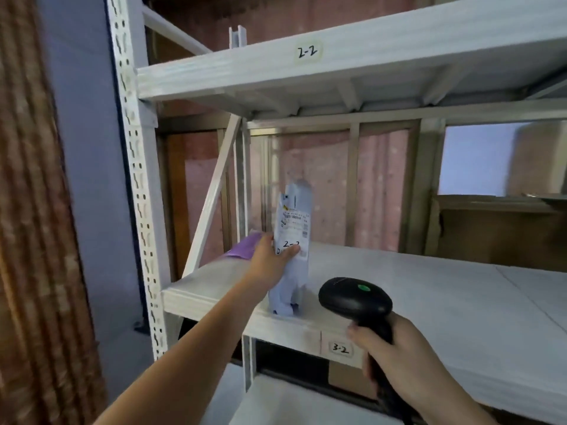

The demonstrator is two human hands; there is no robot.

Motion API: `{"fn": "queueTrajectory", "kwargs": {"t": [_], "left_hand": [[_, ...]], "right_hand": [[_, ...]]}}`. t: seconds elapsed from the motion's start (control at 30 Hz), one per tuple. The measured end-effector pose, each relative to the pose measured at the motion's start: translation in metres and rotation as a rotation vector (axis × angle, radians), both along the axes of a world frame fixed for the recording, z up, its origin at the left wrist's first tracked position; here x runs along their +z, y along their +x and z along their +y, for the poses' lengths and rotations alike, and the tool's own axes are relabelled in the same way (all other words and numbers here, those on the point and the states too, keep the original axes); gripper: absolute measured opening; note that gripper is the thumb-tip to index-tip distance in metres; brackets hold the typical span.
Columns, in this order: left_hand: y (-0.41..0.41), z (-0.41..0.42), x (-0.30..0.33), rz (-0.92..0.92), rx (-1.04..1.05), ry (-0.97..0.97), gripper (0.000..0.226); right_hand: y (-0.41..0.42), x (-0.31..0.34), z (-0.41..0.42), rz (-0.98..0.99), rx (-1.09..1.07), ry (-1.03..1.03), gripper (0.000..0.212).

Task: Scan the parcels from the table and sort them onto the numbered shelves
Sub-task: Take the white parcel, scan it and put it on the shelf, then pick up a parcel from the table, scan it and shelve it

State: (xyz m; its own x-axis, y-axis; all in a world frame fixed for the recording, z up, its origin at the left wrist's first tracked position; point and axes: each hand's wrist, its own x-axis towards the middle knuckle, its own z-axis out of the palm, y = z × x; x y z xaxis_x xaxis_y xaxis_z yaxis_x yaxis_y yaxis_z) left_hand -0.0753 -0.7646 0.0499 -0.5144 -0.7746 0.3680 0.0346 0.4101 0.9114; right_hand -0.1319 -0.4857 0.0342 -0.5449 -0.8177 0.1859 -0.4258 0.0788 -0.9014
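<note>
- Nearest, low on the right, the right hand (405, 357) has its fingers wrapped tight around the handle of a black scanner (356, 297); the scanner's head points up and left toward the parcel, with a green dot on top; this grip is full and holds nothing else.
- A little farther, the left hand (270, 256) reaches in from the lower left; thumb across the front of the label, fingers behind, it pinches the parcel (291, 250) around its middle.
- The parcel is a pale blue-grey plastic mailer bag, held upright with its bottom edge on or just above the near left part of the shelf (429, 289) tagged 3-2 (340, 349); its white label (293, 231) carries a barcode and a handwritten number starting with 2, partly hidden by the thumb.
- Handling, as I judge it: light and soft, since it creases and sags at the bottom; the film looks slick, so a pinch across the flat middle is safer than the floppy top; it will likely not stand alone and should lie flat.
- Just behind the hand, a purple packet (242, 250) lies on the same shelf.
- Farthest and above, the shelf tagged 2-2 (307, 51); the label's number may match it.
</note>
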Motion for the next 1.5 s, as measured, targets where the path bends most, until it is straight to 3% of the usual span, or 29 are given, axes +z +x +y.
{"fn": "queueTrajectory", "kwargs": {"t": [0.1,0.23,0.4,0.57,0.67,0.73,0.8,0.93,1.27,1.5], "left_hand": [[-0.029,-0.032,0.006,-0.082,0.024,-0.010,0.051],[-0.055,-0.060,0.009,-0.241,0.012,-0.051,0.050],[-0.073,-0.099,-0.016,-0.413,-0.067,-0.153,0.088],[-0.064,-0.088,-0.015,-0.739,0.063,-0.482,0.097],[-0.055,-0.067,0.000,-0.688,0.119,-0.761,0.085],[-0.056,-0.034,0.011,-0.583,0.052,-0.869,0.071],[-0.062,0.008,0.019,-0.474,-0.127,-0.851,0.059],[-0.069,0.130,0.015,-0.342,-0.563,-0.798,0.060],[-0.068,0.428,-0.033,-0.266,-1.095,-0.895,0.062],[-0.083,0.566,-0.077,-0.335,-1.301,-0.937,0.071]], "right_hand": [[0.004,0.001,-0.009,-0.002,-0.086,0.032,0.014],[0.012,0.002,-0.019,-0.029,-0.226,0.050,0.014],[0.026,-0.003,-0.023,-0.043,-0.368,0.055,0.011],[0.046,-0.002,-0.014,-0.078,-0.480,0.040,0.010],[0.058,0.001,-0.001,-0.065,-0.542,0.026,0.011],[0.065,0.001,0.016,-0.062,-0.584,0.021,0.012],[0.071,0.000,0.035,-0.067,-0.625,0.014,0.011],[0.089,-0.008,0.097,-0.078,-0.764,0.031,0.014],[0.173,-0.005,0.316,-0.131,-1.273,0.130,0.009],[0.226,-0.012,0.431,-0.091,-1.528,0.102,0.007]]}}
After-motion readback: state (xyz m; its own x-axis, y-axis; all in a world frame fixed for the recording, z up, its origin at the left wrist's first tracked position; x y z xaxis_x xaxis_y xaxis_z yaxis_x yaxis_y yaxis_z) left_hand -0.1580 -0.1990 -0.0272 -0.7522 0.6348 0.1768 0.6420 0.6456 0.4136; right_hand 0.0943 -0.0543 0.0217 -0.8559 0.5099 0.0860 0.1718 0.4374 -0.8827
